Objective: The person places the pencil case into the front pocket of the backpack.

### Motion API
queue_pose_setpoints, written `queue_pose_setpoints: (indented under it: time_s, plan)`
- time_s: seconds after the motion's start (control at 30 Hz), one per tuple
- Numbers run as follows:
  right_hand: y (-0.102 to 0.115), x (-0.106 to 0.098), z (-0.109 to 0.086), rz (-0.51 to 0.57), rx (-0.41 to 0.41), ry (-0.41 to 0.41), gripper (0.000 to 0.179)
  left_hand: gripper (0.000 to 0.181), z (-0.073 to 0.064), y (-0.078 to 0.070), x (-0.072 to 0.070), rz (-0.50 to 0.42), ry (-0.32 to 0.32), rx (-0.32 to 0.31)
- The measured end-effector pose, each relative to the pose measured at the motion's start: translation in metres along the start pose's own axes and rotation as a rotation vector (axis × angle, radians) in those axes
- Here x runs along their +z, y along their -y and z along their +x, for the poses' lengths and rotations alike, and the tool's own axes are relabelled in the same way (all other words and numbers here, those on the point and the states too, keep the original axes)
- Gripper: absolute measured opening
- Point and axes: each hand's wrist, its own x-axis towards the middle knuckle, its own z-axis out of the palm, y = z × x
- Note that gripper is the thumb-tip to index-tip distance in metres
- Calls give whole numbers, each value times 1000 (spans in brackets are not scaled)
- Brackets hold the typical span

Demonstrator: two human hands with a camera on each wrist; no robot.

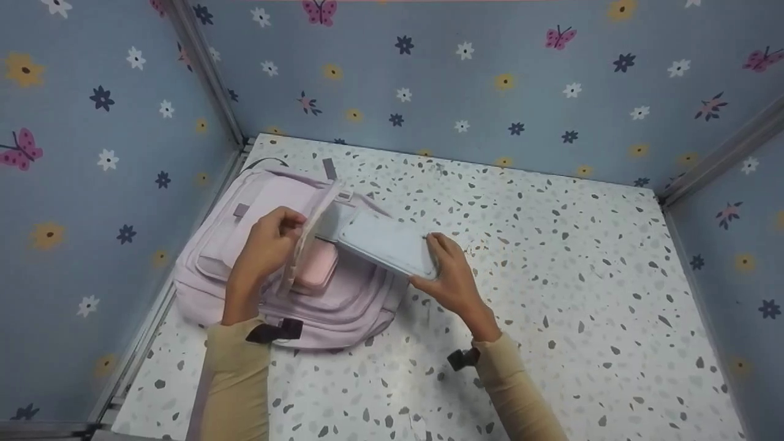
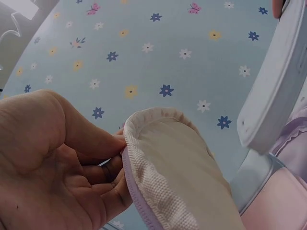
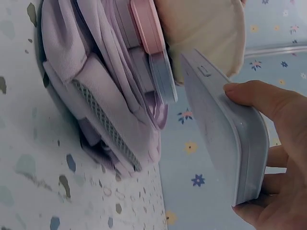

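A lilac backpack (image 1: 282, 187) lies on the terrazzo-patterned table, its front pocket unzipped. My left hand (image 1: 263, 245) pinches the edge of the pocket's flap (image 2: 182, 167), which is lifted and shows a cream lining. In my right hand (image 1: 453, 275) is a flat, pale blue-grey case (image 1: 389, 242) with rounded corners, gripped at its right end and tilted above the open pocket. Inside the pocket sit a pink case (image 3: 147, 26) and, beside it, a light blue one (image 3: 163, 76). The pocket's bottom is hidden.
Blue panels (image 1: 441, 79) printed with flowers and butterflies wall the table in at the back and both sides. The speckled tabletop (image 1: 569, 294) extends right of the backpack. Metal rails (image 1: 208, 73) run along the panel corners.
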Motion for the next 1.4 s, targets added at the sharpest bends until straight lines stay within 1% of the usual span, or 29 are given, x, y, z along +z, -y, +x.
queue_pose_setpoints:
  time_s: [0.2,0.37,0.57,0.73,0.97,1.1,1.23,1.4]
  plan:
    - [12,14,10,-20,-58,48,84,23,0,-1,1,8,1,9]
    - [20,23,19,-30,-96,62,84,22,0,-4,2,7,11,23]
    - [30,30,26,-53,-80,92,84,21,2,-10,6,37,4,55]
    - [40,41,34,-72,-82,89,83,20,3,-13,11,46,11,46]
    - [50,60,45,-116,-73,118,84,21,2,-15,15,51,4,53]
    - [54,67,47,-127,-79,109,83,20,2,-16,17,58,-6,52]
    - [58,78,50,-118,-90,99,84,21,1,-18,20,64,1,62]
    - [59,96,57,-88,-151,43,86,22,3,-18,23,65,6,65]
